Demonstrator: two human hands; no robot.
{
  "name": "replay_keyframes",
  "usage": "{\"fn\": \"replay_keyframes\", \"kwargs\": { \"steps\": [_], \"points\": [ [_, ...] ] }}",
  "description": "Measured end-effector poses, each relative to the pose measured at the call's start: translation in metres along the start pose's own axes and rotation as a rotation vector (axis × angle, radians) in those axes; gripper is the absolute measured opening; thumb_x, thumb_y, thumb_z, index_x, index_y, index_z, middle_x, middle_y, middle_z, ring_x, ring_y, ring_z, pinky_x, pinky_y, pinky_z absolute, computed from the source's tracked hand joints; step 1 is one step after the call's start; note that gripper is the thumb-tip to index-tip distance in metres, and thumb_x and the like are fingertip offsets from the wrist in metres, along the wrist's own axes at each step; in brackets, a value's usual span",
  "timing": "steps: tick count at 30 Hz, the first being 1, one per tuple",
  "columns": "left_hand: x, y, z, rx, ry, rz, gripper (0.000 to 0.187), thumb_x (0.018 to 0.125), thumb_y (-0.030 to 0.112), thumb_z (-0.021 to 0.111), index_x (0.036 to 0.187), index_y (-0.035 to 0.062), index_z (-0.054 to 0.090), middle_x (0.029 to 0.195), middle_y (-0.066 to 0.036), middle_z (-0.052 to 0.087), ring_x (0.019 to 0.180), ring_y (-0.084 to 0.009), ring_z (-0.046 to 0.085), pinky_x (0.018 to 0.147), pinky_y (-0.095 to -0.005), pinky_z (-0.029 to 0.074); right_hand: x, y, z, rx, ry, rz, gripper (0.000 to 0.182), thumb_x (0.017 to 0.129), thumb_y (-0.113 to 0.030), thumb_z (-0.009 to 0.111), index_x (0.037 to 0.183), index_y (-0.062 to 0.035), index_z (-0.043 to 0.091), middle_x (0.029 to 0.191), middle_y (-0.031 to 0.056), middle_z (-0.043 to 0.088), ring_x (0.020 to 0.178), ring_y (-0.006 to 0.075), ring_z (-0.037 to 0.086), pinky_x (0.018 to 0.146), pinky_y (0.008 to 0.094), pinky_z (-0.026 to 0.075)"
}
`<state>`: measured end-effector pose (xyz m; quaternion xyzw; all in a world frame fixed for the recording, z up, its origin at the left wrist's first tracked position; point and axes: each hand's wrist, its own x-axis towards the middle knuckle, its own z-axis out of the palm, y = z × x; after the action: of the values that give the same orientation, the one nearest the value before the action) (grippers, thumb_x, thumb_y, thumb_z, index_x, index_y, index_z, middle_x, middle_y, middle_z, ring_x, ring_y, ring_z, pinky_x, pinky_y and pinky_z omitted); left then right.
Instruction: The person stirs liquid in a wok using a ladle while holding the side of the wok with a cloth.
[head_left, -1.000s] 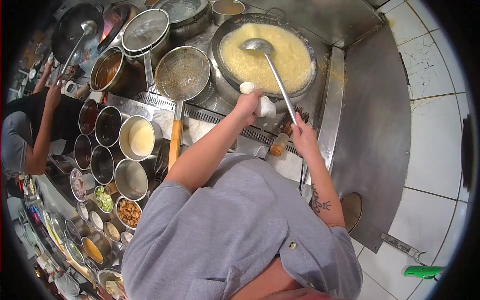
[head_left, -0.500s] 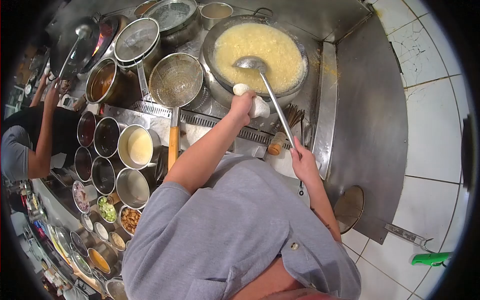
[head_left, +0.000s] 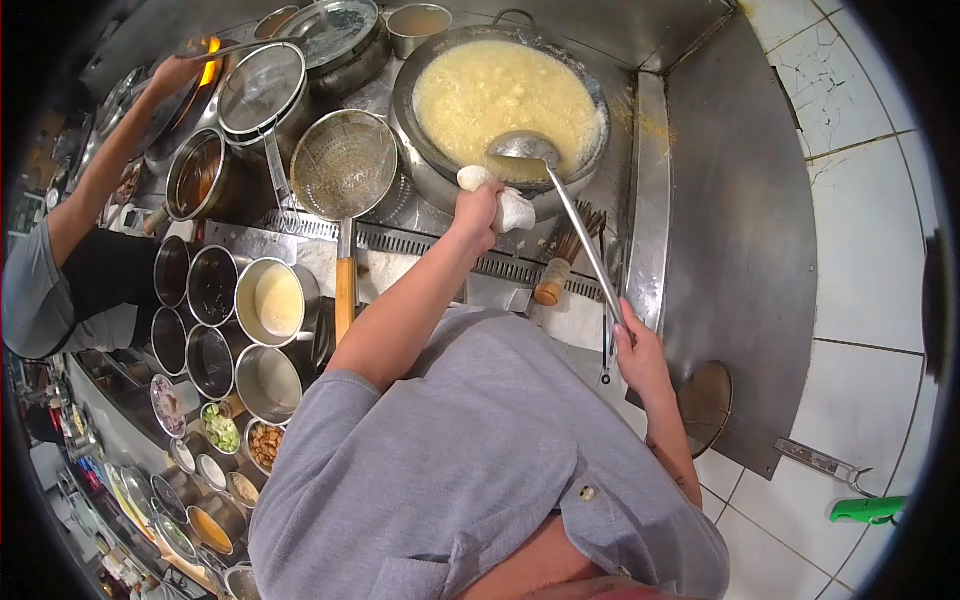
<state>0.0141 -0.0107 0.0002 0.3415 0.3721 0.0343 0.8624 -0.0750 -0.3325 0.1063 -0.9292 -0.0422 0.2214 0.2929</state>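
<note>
Clenched near the top of its handle, the ladle (head_left: 588, 235) was in the right hand (head_left: 642, 352), while the left hand (head_left: 477, 212) gripped a bunched white cloth (head_left: 513, 212) at the wok's near rim. The right forearm reached forward and leaned a little left, elbow bent; the left one slanted forward and right from its sleeve, knuckles up.

From the right hand the ladle's long axis ran forward and left, its handle sloping across the near rim of the wok (head_left: 402, 112), and its bowl end pointed away from the body. That bowl lay in the near part of the wok, dipped in a pale yellow mixture (head_left: 500, 92). Beneath the handle, to its left, a bristle brush (head_left: 566, 258) lay over the slotted strip along the stove's near edge. The wok sat toward the far right corner of the stove top (head_left: 617, 205), with a strainer (head_left: 346, 165) to its left.

The left palm and the rim behind the cloth were hidden, the bowl's underside was sunk out of sight, and the right fingers covered the handle's end. Far left, another person's arm (head_left: 108, 170) was cut off and dim.
</note>
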Motion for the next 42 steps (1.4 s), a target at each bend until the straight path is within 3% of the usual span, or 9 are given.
{"fn": "replay_keyframes", "kwargs": {
  "steps": [5, 11, 17, 25, 29, 40, 42],
  "points": [
    [-0.012, 0.007, 0.003, 0.041, 0.022, -0.005, 0.041, 0.087, 0.013, 0.063, 0.121, -0.0093, 0.052, 0.106, -0.018, 0.064, 0.093, -0.0318, 0.069, 0.079, -0.0470, 0.057, 0.029, 0.006, 0.017, 0.003, 0.049, -0.026, 0.046, 0.098, -0.019, 0.058, 0.143, -0.0154, 0.053, 0.098, 0.0257, 0.069, 0.089, 0.0318, 0.070, 0.083, 0.0390, 0.052],
    [-0.005, 0.005, 0.000, 0.076, 0.026, -0.013, 0.043, 0.087, 0.013, 0.063, 0.123, -0.0081, 0.051, 0.109, -0.018, 0.064, 0.094, -0.0325, 0.068, 0.080, -0.0473, 0.057, 0.066, -0.005, 0.036, -0.027, 0.095, -0.064, 0.048, 0.098, -0.022, 0.057, 0.145, -0.0173, 0.051, 0.101, 0.0287, 0.068, 0.096, 0.0430, 0.068, 0.084, 0.0462, 0.053],
    [-0.006, 0.005, -0.001, 0.089, 0.023, 0.002, 0.041, 0.088, 0.013, 0.063, 0.121, -0.0074, 0.052, 0.108, -0.018, 0.064, 0.093, -0.0318, 0.069, 0.079, -0.0458, 0.057, 0.105, -0.014, 0.046, -0.072, 0.142, -0.156, 0.048, 0.098, -0.025, 0.054, 0.146, -0.0196, 0.049, 0.101, 0.0296, 0.067, 0.096, 0.0472, 0.065, 0.084, 0.0505, 0.052],
    [-0.006, 0.003, 0.000, 0.054, 0.026, 0.041, 0.031, 0.087, 0.010, 0.062, 0.113, -0.0049, 0.056, 0.101, -0.015, 0.066, 0.087, -0.0277, 0.068, 0.071, -0.0411, 0.055, 0.151, -0.026, 0.059, -0.122, 0.196, -0.212, 0.049, 0.099, -0.027, 0.053, 0.147, -0.0206, 0.047, 0.098, 0.0307, 0.067, 0.095, 0.0486, 0.064, 0.085, 0.0527, 0.051],
    [-0.005, 0.002, -0.002, 0.083, 0.016, 0.041, 0.033, 0.089, 0.013, 0.062, 0.116, -0.0051, 0.055, 0.102, -0.016, 0.065, 0.089, -0.0299, 0.069, 0.076, -0.0443, 0.056, 0.167, -0.048, 0.053, -0.203, 0.168, -0.118, 0.050, 0.098, -0.028, 0.053, 0.148, -0.0220, 0.046, 0.099, 0.0313, 0.067, 0.095, 0.0485, 0.064, 0.085, 0.0536, 0.051],
    [-0.005, 0.002, -0.002, 0.097, 0.007, 0.043, 0.039, 0.088, 0.013, 0.061, 0.121, -0.0071, 0.052, 0.107, -0.017, 0.065, 0.091, -0.0322, 0.069, 0.078, -0.0452, 0.057, 0.205, -0.078, 0.044, -0.396, 0.235, -0.208, 0.049, 0.101, -0.030, 0.049, 0.150, -0.0267, 0.043, 0.100, 0.0255, 0.070, 0.096, 0.0435, 0.066, 0.084, 0.0522, 0.053],
    [-0.011, 0.006, 0.002, 0.083, 0.027, 0.032, 0.036, 0.087, 0.012, 0.062, 0.116, -0.0081, 0.054, 0.104, -0.017, 0.065, 0.089, -0.0297, 0.068, 0.078, -0.0422, 0.055, 0.207, -0.080, 0.042, -0.432, 0.239, -0.214, 0.049, 0.102, -0.030, 0.048, 0.151, -0.0267, 0.042, 0.099, 0.0249, 0.070, 0.095, 0.0432, 0.067, 0.084, 0.0518, 0.054]
  ]
}}
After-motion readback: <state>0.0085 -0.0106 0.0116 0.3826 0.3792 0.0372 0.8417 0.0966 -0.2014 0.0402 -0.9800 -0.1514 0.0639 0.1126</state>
